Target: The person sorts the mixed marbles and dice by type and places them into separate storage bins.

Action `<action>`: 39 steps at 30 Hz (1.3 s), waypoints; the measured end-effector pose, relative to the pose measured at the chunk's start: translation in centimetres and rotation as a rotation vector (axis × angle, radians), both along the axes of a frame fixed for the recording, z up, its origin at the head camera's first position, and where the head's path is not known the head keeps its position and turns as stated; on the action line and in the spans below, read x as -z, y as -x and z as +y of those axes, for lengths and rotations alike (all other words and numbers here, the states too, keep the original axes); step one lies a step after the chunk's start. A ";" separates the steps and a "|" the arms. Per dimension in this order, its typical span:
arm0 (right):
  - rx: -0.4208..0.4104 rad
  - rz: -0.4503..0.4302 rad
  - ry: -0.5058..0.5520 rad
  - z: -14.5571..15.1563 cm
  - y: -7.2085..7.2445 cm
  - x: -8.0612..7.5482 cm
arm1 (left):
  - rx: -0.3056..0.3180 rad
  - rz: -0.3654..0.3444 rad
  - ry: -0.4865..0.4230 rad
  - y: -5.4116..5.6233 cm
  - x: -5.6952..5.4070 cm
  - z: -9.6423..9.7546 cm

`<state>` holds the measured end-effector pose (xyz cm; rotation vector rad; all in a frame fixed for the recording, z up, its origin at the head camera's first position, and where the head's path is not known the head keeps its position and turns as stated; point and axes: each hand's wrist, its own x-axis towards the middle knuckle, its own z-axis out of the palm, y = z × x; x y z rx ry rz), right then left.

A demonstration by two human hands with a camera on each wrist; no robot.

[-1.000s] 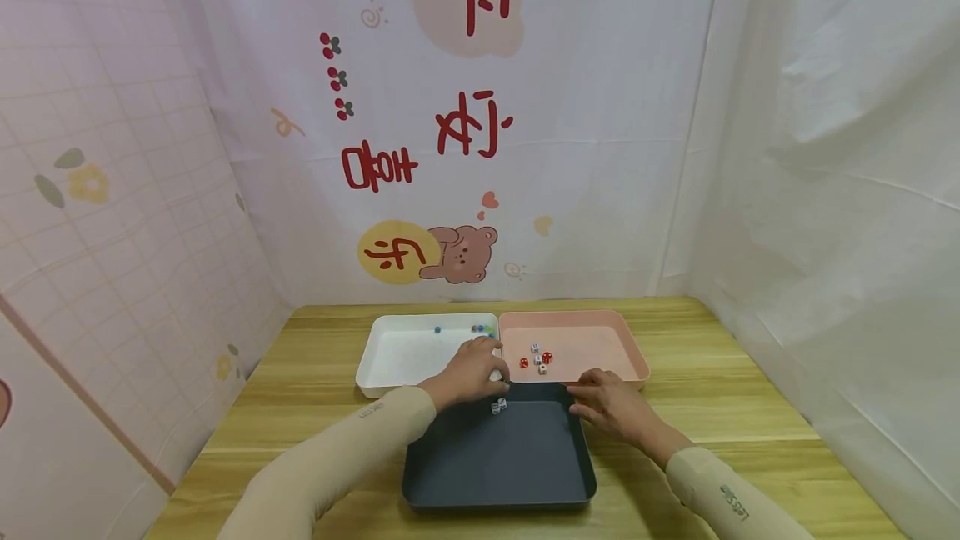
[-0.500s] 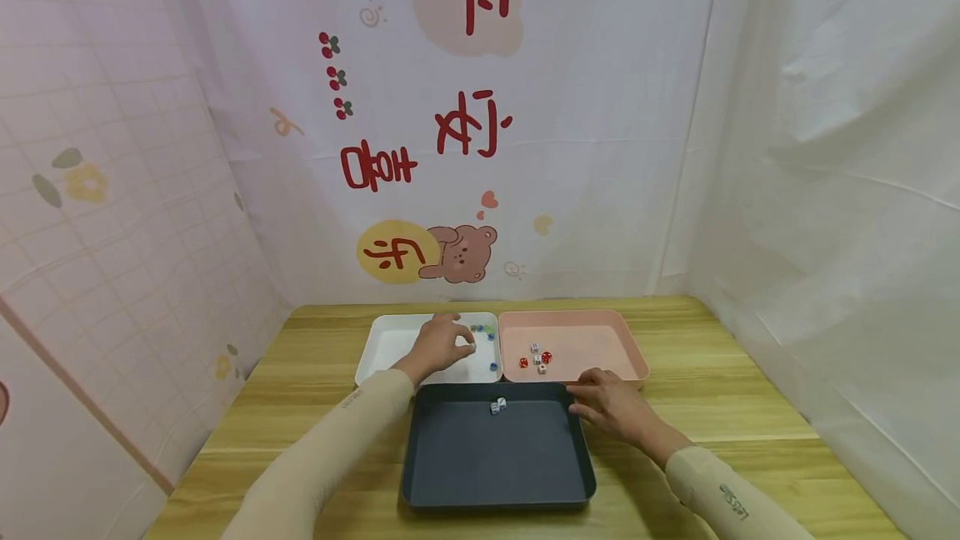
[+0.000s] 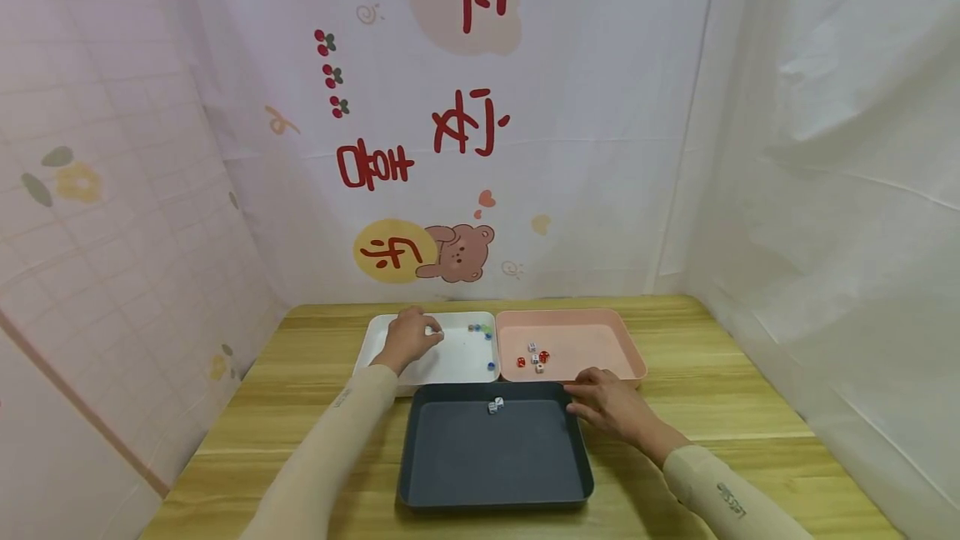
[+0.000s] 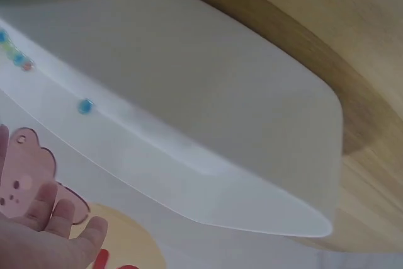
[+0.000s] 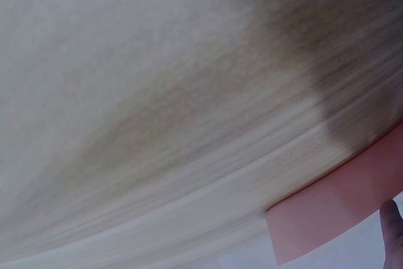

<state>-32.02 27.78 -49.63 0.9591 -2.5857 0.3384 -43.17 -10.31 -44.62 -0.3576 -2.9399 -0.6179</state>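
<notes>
Over the white tray, my left hand holds its thumb and forefinger bent with a gap between them, and no object shows in its grasp. In the left wrist view, its fingers are loosely bent, and a blue bead lies by the tray's far wall. Several coloured beads sit in the white tray's far right corner, with another blue bead nearer. My right hand rests against the dark grey tray at its far right corner, fingers fairly straight. Two white dice lie inside that tray.
A pink tray stands right of the white one, holding several red and white dice. Both adjoin the dark tray's far edge. The trays stand on a wooden table, with printed cloth hanging behind and at the sides.
My left hand has moved left from the corner where the trays meet to the white tray's left half, uncovering a blue bead near its right wall. My right hand stays put.
</notes>
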 end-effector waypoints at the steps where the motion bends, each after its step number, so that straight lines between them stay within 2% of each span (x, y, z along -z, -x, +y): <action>1: -0.002 0.001 -0.001 0.0 0.0 0.0 | -0.010 -0.001 -0.005 0.0 0.0 -0.2; 10: 0.004 -0.005 -0.004 0.0 0.0 0.0 | -0.050 -0.025 -0.016 0.1 -0.4 -1.0; 20: 0.019 -0.026 -0.003 -0.2 0.0 -0.1 | -0.027 -0.011 -0.018 0.3 -0.6 -2.0; 24: 0.020 -0.027 -0.004 -0.1 -0.1 -0.2 | 0.012 -0.017 -0.016 0.0 -0.6 -2.2; 30: 0.009 -0.025 -0.004 -0.1 0.0 -0.3 | 0.115 -0.004 0.003 -0.8 -0.4 -2.9; 39: 0.022 -0.043 0.006 -0.2 -0.1 -0.4 | 0.199 0.009 -0.024 -2.4 -0.3 -5.5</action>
